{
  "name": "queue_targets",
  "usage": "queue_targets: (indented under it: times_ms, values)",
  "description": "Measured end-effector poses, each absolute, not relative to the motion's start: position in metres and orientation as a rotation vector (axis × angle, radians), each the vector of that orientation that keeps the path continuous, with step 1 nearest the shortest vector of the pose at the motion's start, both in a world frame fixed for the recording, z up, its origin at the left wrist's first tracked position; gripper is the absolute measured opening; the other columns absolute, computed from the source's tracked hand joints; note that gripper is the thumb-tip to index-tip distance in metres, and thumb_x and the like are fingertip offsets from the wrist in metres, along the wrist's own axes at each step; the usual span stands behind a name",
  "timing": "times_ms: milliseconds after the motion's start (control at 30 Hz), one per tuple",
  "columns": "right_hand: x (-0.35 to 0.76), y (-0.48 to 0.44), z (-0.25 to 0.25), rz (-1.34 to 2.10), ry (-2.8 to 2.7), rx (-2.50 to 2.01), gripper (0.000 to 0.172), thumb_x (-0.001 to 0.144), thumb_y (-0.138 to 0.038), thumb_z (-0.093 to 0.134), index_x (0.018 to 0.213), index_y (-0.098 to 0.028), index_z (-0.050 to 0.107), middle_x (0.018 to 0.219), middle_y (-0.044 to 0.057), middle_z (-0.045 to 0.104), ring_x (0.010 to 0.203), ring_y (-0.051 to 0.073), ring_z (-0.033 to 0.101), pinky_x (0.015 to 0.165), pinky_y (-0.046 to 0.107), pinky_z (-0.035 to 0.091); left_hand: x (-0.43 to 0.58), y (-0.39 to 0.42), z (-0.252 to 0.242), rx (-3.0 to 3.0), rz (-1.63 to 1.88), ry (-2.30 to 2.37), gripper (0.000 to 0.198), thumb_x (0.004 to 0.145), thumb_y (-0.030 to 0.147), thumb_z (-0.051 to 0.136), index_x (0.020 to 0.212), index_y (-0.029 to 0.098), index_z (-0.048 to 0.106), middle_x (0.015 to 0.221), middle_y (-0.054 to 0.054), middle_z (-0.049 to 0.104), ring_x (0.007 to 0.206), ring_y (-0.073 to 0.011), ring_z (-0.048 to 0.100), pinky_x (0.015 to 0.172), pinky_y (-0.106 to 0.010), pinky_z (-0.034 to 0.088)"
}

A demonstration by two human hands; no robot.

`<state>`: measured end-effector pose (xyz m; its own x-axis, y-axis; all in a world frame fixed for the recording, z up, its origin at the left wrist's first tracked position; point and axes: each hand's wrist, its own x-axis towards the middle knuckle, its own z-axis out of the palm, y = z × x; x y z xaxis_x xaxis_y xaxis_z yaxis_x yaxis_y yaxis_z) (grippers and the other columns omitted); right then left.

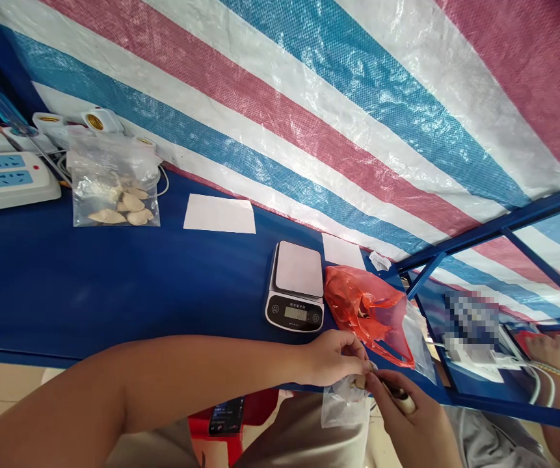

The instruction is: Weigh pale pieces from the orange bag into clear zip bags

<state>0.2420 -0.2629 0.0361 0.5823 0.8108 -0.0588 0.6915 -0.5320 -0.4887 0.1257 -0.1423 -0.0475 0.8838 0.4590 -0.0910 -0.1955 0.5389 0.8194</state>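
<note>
Near the table's front edge, my left hand (334, 357) is closed on the top of a small clear plastic bag (345, 411), which hangs over my lap. My right hand (409, 413) meets it at the bag's mouth, its fingers wrapped round a dark brown piece with a pale end (401, 396) whose kind I cannot make out. A small tan piece (359, 381) shows between the fingertips at the bag. Just beyond my hands lies an open red plastic bag (367, 302) with something partly hidden inside. Left of it stands a digital kitchen scale (296, 286) with a bare platform.
A zip bag of pale tan pieces (123, 205) lies far left, by a power strip (11, 179) and lamp sockets (101, 120). White papers (220, 213) lie at the back. A phone (227, 415) rests on a red stool (260, 406). Another person's hand (555, 354) is at right.
</note>
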Motion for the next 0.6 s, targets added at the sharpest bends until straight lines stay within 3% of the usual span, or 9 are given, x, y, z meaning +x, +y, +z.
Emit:
queue_targets:
  times_ms: [167, 300, 600]
  values:
    - [0.237, -0.263, 0.025, 0.329, -1.214, -2.381, 0.046, 0.08, -0.068, 0.068, 0.086, -0.024, 0.08, 0.075, 0.006, 0.078, 0.069, 0.025, 0.073, 0.059, 0.028, 0.054, 0.13, -0.148, -0.052, 0.807, 0.467, 0.31, 0.031, 0.074, 0.03, 0.078, 0.075, 0.017, 0.05, 0.094, -0.003, 0.066, 0.076, -0.0116, 0.058, 0.071, -0.028, 0.043]
    - [0.244, -0.261, 0.025, 0.365, -1.371, -2.321, 0.043, 0.078, -0.067, 0.068, 0.084, -0.027, 0.082, 0.083, 0.008, 0.081, 0.077, 0.028, 0.077, 0.062, 0.027, 0.056, 0.133, -0.15, -0.055, 0.846, 0.509, 0.327, 0.034, 0.08, 0.038, 0.076, 0.079, 0.018, 0.05, 0.087, -0.003, 0.065, 0.065, -0.0088, 0.052, 0.062, -0.027, 0.039]
    - [0.253, -0.273, 0.027, 0.523, -1.336, -2.263, 0.052, 0.076, -0.069, 0.072, 0.098, -0.023, 0.084, 0.074, 0.007, 0.078, 0.066, 0.022, 0.075, 0.057, 0.022, 0.055, 0.13, -0.145, -0.051, 0.815, 0.438, 0.284, 0.041, 0.077, 0.045, 0.08, 0.079, 0.017, 0.051, 0.087, -0.004, 0.068, 0.064, -0.0098, 0.057, 0.061, -0.027, 0.039]
